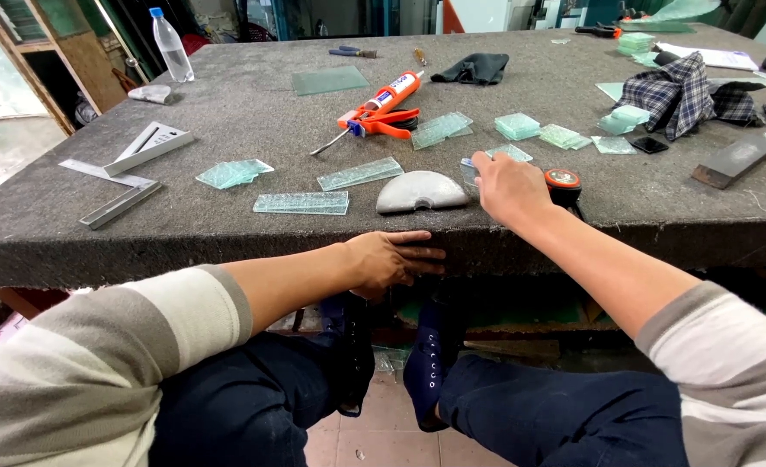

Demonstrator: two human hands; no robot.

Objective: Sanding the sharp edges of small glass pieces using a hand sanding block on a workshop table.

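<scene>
here, the left hand [391, 259] is laid flat, fingers spread, against the front edge of the felt-covered surface [244, 112]. the right hand [508, 186] is rested on small glass pieces [508, 153], fingers loosely bent, beside a grey half-round block [421, 192] and tape measure [563, 182].

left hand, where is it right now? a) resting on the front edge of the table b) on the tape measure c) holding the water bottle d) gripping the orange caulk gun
a: the left hand lies flat against the front edge of the table, far from the caulk gun and the water bottle; the right hand is the one by the tape measure.
</scene>
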